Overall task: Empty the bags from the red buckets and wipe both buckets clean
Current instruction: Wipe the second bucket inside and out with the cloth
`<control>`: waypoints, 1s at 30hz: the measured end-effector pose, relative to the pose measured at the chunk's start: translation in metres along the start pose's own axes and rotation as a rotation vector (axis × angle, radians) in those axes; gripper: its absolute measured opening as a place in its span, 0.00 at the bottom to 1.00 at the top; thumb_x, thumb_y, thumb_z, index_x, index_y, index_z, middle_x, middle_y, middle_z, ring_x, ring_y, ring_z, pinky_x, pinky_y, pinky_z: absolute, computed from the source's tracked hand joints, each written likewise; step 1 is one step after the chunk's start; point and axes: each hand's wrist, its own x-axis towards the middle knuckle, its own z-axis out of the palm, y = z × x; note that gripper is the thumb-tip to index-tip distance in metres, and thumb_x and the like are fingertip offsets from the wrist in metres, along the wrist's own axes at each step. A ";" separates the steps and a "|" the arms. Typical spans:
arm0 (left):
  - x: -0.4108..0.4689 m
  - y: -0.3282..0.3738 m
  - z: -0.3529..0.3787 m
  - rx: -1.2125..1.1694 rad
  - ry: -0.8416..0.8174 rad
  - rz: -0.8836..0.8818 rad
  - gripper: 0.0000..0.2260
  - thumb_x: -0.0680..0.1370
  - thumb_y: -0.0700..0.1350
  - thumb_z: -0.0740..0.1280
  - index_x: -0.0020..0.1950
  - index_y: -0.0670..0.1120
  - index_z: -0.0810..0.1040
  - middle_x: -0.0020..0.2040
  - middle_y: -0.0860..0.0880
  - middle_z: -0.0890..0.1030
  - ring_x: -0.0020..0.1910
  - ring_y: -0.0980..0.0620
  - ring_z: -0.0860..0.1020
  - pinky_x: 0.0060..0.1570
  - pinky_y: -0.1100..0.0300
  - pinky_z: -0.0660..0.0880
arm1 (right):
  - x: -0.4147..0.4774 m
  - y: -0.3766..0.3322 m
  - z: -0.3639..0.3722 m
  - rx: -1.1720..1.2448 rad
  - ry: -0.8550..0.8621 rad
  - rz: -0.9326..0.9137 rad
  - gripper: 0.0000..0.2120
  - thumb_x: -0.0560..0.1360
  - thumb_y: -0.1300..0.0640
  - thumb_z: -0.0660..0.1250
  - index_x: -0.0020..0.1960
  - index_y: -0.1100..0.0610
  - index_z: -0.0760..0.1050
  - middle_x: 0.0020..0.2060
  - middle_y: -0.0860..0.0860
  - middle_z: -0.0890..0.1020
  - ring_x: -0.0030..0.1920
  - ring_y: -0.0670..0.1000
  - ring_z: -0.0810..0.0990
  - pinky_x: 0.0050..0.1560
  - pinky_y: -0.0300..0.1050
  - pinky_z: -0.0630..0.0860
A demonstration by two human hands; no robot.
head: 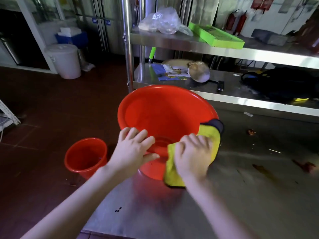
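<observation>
A large red bucket (165, 109) lies tilted on the steel table (241, 195), its mouth facing away from me. My left hand (133, 150) rests on its near rim with fingers spread, steadying it. My right hand (193, 157) presses a yellow cloth (213, 140) with a dark edge against the bucket's near right side, fingers curled into the cloth. A smaller red bucket (85, 156) stands upright on the floor to the left of the table. It looks empty.
Steel shelves (224, 52) rise behind the table, holding a clear plastic bag (162, 21), a green tray (217, 36), papers and a black bag (283, 83). A white lidded bucket (64, 61) stands on the brown tile floor at the far left. Stains mark the table's right side.
</observation>
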 end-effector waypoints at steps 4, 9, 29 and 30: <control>-0.010 0.017 0.007 -0.108 0.098 -0.053 0.16 0.75 0.58 0.61 0.45 0.46 0.79 0.39 0.51 0.72 0.41 0.45 0.72 0.53 0.43 0.70 | -0.008 -0.018 0.002 0.015 -0.014 -0.160 0.10 0.72 0.57 0.61 0.32 0.55 0.72 0.28 0.49 0.72 0.32 0.55 0.70 0.40 0.50 0.68; -0.020 0.023 0.013 -0.178 0.136 -0.050 0.22 0.75 0.65 0.60 0.46 0.48 0.79 0.40 0.53 0.72 0.43 0.48 0.72 0.58 0.50 0.62 | 0.045 0.068 -0.024 0.136 -0.428 -0.414 0.14 0.72 0.54 0.56 0.32 0.58 0.74 0.28 0.50 0.75 0.33 0.56 0.74 0.41 0.52 0.73; -0.038 0.011 -0.024 -0.515 0.206 -0.669 0.19 0.67 0.58 0.64 0.56 0.60 0.81 0.68 0.49 0.66 0.68 0.45 0.62 0.67 0.49 0.58 | -0.028 -0.026 -0.038 0.013 -0.368 -0.499 0.19 0.78 0.47 0.61 0.31 0.51 0.75 0.26 0.47 0.78 0.31 0.53 0.77 0.37 0.48 0.72; -0.033 0.006 -0.023 -0.468 0.217 -0.816 0.22 0.68 0.56 0.66 0.62 0.59 0.77 0.72 0.47 0.61 0.71 0.43 0.58 0.68 0.47 0.58 | -0.034 -0.024 -0.038 0.024 -0.371 -0.534 0.19 0.79 0.47 0.61 0.31 0.51 0.76 0.26 0.47 0.78 0.31 0.52 0.76 0.38 0.47 0.73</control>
